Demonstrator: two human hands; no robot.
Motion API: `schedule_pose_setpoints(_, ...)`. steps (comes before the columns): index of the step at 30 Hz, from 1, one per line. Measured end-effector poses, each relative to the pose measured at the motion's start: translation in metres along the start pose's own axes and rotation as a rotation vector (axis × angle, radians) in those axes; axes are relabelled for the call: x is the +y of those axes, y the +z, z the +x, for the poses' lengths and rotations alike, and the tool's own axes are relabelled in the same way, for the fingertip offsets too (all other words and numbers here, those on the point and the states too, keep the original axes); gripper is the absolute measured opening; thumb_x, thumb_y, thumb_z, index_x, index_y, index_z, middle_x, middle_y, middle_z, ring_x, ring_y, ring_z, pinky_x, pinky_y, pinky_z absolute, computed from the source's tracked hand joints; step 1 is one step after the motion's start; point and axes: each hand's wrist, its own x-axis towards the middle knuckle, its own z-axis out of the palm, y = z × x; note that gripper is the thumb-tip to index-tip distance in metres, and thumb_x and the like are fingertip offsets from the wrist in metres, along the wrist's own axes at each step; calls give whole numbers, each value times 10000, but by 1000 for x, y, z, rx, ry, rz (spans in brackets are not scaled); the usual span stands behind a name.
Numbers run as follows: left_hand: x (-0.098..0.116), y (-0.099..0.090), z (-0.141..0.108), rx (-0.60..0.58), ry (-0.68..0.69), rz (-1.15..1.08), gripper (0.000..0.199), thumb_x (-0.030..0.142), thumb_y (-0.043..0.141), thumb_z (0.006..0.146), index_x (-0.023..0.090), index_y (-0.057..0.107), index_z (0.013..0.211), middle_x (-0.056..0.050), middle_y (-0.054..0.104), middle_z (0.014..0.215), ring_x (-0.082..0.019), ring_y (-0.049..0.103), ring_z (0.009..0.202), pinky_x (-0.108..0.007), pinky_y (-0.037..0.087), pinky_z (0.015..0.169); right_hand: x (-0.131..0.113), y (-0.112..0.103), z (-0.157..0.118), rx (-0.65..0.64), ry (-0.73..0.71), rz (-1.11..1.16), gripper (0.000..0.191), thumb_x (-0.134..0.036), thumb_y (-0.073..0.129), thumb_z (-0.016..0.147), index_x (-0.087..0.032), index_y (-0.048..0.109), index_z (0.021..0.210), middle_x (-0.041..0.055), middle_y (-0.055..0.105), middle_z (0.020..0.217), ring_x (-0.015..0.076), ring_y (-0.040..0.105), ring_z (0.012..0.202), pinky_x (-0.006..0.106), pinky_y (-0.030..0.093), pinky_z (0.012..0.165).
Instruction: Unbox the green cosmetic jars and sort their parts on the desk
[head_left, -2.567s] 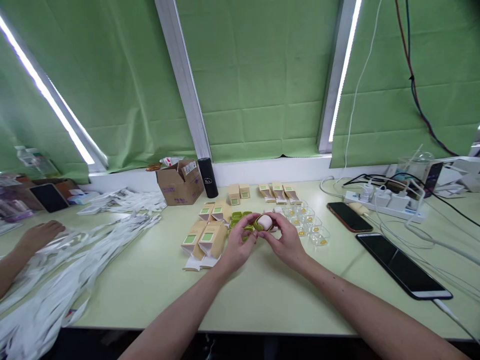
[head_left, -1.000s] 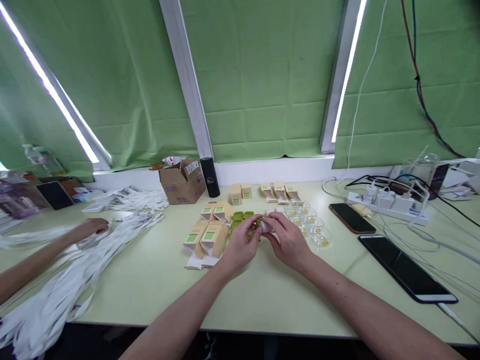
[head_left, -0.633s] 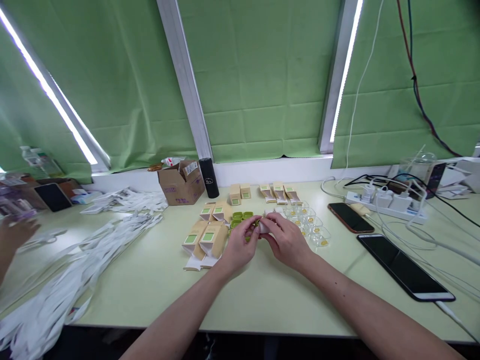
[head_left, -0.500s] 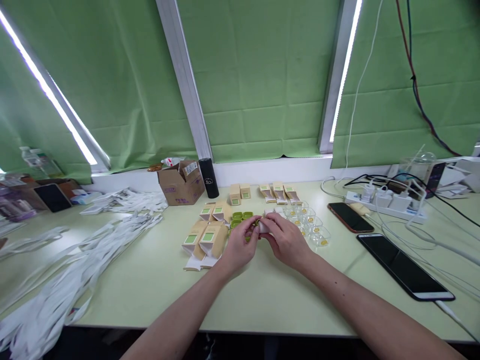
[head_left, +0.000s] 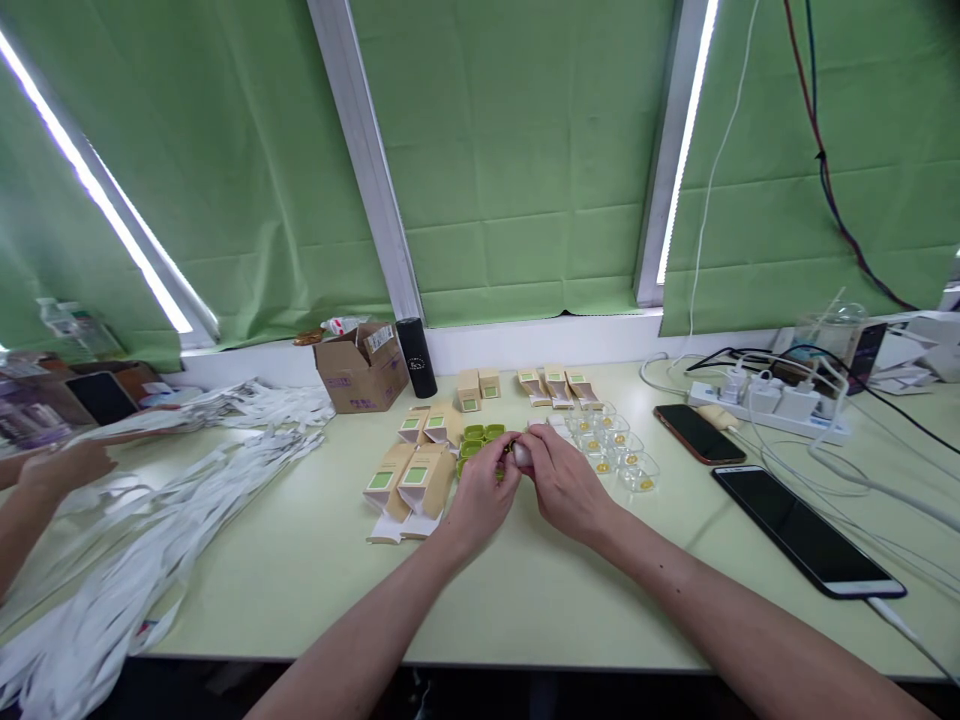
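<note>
Between the fingertips of both hands is a small white rounded object (head_left: 522,455). My left hand (head_left: 484,490) pinches it from the left, and a bit of green shows at those fingertips. From the right, my right hand (head_left: 566,485) closes on the same object. Just behind my left hand sit small green containers (head_left: 472,440). Beige boxes with green labels (head_left: 425,478) stand left of my left hand, their white flaps open. Clear plastic cups with yellow centres (head_left: 637,472) lie in rows right of my right hand.
Two phones (head_left: 806,530) (head_left: 697,434) and a power strip (head_left: 772,410) with cables lie right. White straps (head_left: 172,510) spread left, where another person's hands (head_left: 67,470) touch them. A cardboard box (head_left: 361,370) and black cylinder (head_left: 416,358) stand behind.
Another person's hands have come into view at the far left over the white straps. The white object shows more between my fingertips, and my hands have barely moved.
</note>
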Motion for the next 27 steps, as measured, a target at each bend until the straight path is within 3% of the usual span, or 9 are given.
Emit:
schedule_pose_setpoints(9, 1, -3, 1, 17, 14, 7, 280, 203, 471, 997, 202, 665, 1200, -83, 762, 1121, -208, 726, 937, -357, 578, 856, 0, 2, -3, -2, 67, 85, 328, -177, 401, 1048, -176, 435, 1374, 185, 571, 1222, 305, 644, 1056, 439, 595, 801)
schedule_pose_setpoints(16, -7, -13, 2, -75, 177, -23, 392, 306, 650, 940, 226, 631, 1323, -116, 697, 1245, -269, 646, 1144, -434, 548, 975, 6, -5, -6, 15, 122, 245, 279, -239, 440, 1055, -210, 464, 1331, 171, 577, 1259, 310, 597, 1179, 478, 581, 927)
schedule_pose_setpoints(20, -7, -11, 4, -34, 80, -70, 343, 309, 696, 916, 235, 677, 1251, -98, 688, 1133, -260, 636, 1089, -431, 543, 967, 5, -7, -5, 23, 187, 409, 242, -236, 421, 1058, -222, 477, 1294, 158, 567, 1246, 288, 591, 1167, 483, 566, 971)
schedule_pose_setpoints(27, -3, -8, 2, -9, 11, -113, 339, 302, 679, 928, 245, 667, 1262, -90, 662, 1154, -239, 637, 1076, -406, 546, 962, 1, 1, -6, 75, 316, 573, 212, -313, 434, 1065, -234, 503, 1248, 135, 571, 1244, 265, 590, 1146, 455, 552, 960)
